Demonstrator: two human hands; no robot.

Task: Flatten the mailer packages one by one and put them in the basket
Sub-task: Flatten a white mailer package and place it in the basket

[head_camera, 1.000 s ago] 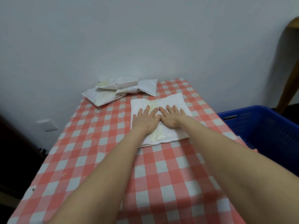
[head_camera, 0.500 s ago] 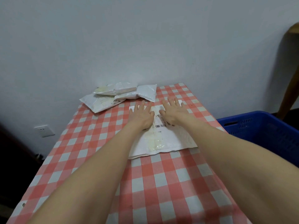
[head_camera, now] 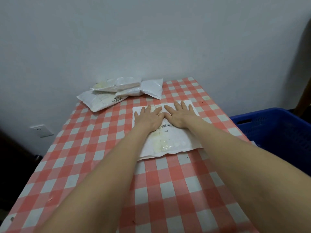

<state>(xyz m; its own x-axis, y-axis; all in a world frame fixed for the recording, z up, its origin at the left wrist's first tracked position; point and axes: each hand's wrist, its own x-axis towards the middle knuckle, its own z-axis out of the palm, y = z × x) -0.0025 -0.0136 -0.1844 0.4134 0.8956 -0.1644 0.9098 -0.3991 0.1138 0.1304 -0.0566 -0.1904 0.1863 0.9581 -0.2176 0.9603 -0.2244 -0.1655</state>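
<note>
A white mailer package lies flat on the red-and-white checked table, a barcode label showing near its middle. My left hand and my right hand rest side by side, palms down, on its far half with fingers spread. Neither hand grips anything. A pile of several puffy white mailers sits at the table's far left corner against the wall. The blue plastic basket stands beside the table on the right, lower than the tabletop.
A white wall runs right behind the table. A wall socket sits low on the left. A wooden piece of furniture leans at the far right above the basket.
Both palms have slid away from me along the mailer, from its middle to its far half. The near half with the barcode label now shows.
</note>
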